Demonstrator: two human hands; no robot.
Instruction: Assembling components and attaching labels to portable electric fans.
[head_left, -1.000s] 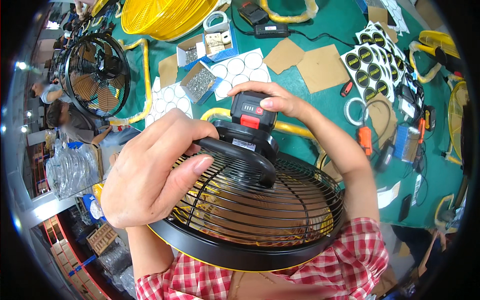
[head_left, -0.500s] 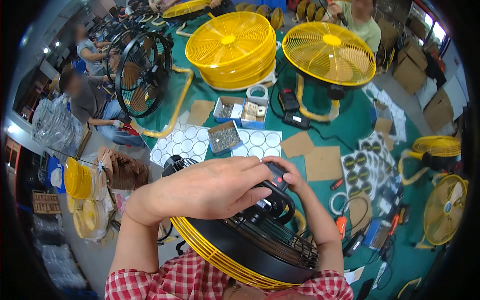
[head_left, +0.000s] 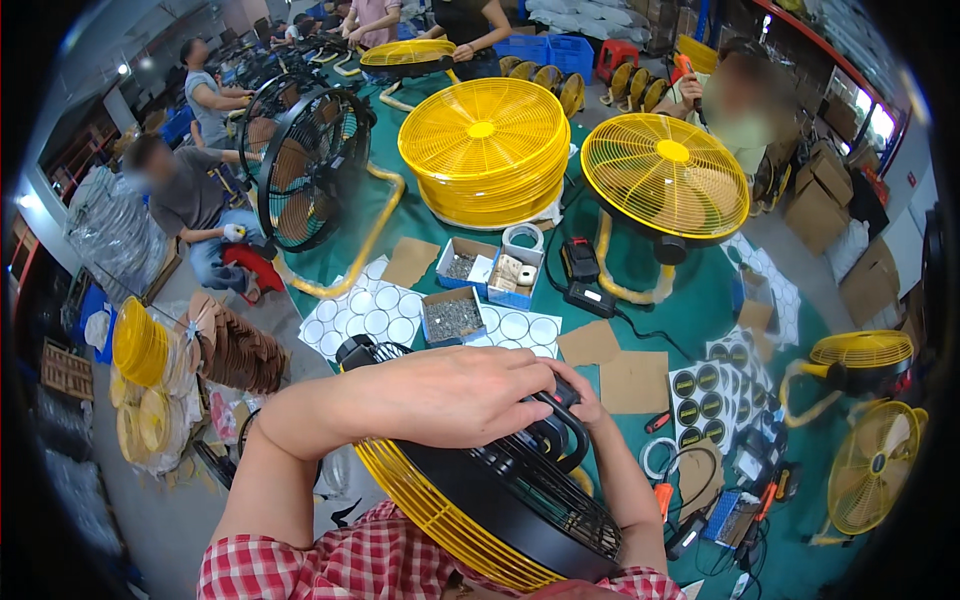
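Observation:
A drum fan (head_left: 440, 475) with a black housing and yellow grille leans tilted against my checked shirt, its black wire back grille facing up and away. My left hand (head_left: 465, 395) reaches across its back, fingers bent over the top of a black box (head_left: 566, 392) fixed there. Its thumb lies beside the fan's black loop handle (head_left: 577, 440). On the box's far right side, my right hand (head_left: 587, 402) curls round it, its fingers partly hidden. Both hands grip the box, whose front is mostly covered.
Small boxes of screws (head_left: 452, 316), round-label sheets (head_left: 712, 385) and cardboard (head_left: 634, 382) lie on the green table (head_left: 520, 265). Beyond stand stacked yellow grilles (head_left: 485, 150) and a yellow fan (head_left: 668, 170). Cabled tools (head_left: 690, 530) lie at right. Other people work around the table.
My view has tilted up, showing more of the room's far side. My hands remain on the box, now covering its face with the red button. The seated person at left has shifted their hand.

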